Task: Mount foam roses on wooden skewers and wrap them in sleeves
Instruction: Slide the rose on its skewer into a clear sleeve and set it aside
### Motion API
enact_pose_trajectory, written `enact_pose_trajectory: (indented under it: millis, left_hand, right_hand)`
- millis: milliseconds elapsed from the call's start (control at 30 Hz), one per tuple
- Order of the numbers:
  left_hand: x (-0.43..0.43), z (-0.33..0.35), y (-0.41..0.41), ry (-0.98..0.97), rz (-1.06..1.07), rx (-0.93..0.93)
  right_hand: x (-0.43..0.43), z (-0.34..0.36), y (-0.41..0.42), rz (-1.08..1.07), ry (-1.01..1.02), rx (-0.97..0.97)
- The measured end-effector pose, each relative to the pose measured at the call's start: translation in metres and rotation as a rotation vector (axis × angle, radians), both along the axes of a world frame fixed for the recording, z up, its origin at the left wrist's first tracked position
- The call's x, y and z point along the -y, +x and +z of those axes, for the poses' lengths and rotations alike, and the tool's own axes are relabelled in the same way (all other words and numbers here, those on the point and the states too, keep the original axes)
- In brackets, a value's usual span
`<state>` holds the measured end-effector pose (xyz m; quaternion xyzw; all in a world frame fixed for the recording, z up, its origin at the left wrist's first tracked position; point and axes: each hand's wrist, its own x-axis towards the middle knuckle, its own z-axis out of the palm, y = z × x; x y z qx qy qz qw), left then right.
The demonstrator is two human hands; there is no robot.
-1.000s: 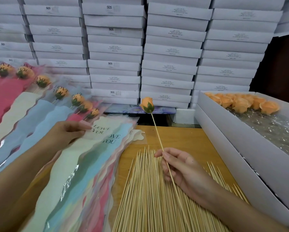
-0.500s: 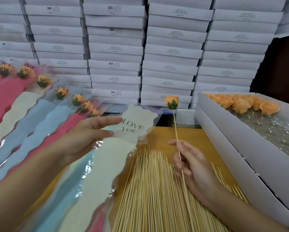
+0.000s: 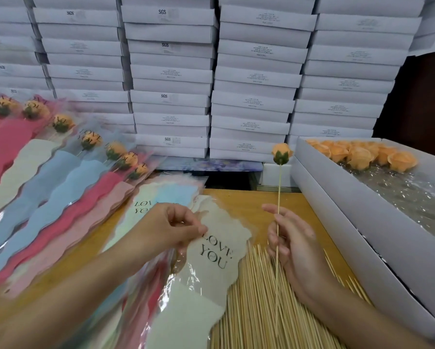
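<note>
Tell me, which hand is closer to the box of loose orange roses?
Right. The right hand, holding the skewer, sits beside the box; the left hand is farther away, pinching a sleeve.

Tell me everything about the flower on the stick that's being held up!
It is a small orange rose, foam by the look of it, a closed bud with dark green leaves cupping its base. It sits on the top tip of a thin, pale wooden stick, which stands nearly upright. The right hand pinches the stick about midway; its lower end hangs over the pile of loose sticks. Only the stick touches the rose, and no sleeve wraps it yet.
</note>
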<state>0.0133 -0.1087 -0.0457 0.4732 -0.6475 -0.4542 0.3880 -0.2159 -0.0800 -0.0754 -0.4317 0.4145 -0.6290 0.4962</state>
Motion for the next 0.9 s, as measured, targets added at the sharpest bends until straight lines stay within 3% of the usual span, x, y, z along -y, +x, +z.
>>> enact_pose_trajectory:
  millis: [200, 433, 633, 767, 900]
  left_hand:
    - [0.001, -0.003, 0.001, 0.076, -0.175, 0.010]
    - [0.004, -0.015, 0.000, 0.223, -0.357, -0.130]
    - [0.002, -0.025, -0.008, -0.053, -0.090, -0.191]
    - [0.005, -0.030, -0.010, -0.057, 0.013, -0.251]
    - [0.010, -0.033, -0.010, -0.089, 0.047, -0.191]
  right_hand:
    - [0.000, 0.000, 0.002, 0.010, 0.003, -0.052]
    - [-0.001, 0.001, 0.004, 0.037, -0.007, -0.127]
    - [-0.003, 0.007, 0.007, 0.020, -0.054, -0.230]
    - [-0.003, 0.023, 0.010, -0.007, -0.125, -0.258]
    - [0.002, 0.043, 0.012, -0.066, -0.193, -0.258]
